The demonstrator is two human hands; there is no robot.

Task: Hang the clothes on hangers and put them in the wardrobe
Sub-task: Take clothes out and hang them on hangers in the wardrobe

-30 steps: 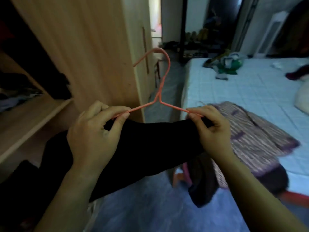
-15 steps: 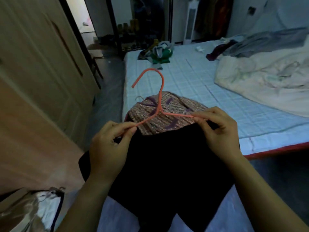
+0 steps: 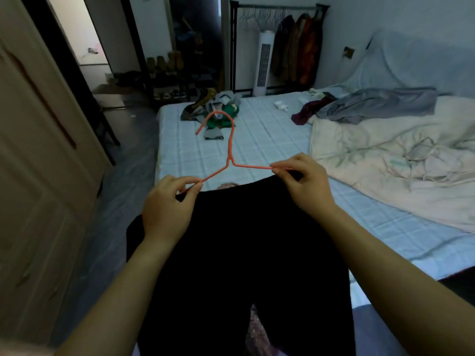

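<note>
Head view: pinching the orange hanger [image 3: 229,150] at both shoulder ends with left hand [image 3: 167,209] and right hand [image 3: 305,187]; fingers [image 3: 280,168] closed narrow on the wire and the top edge of the black garment [image 3: 244,253]; held in the air over the near edge of the bed [image 3: 257,140], hook upright, legs hanging down; wardrobe door [image 3: 38,176] off to the left. Likely to slip off one end if either pinch loosens; could snag the hook when swinging toward the wardrobe.

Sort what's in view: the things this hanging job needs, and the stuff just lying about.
In the job: orange hanger, pinched by left hand and right hand; black trousers, held with it.
Lying about: tower fan, cream duvet, shoe rack, coats on the rail.
</note>
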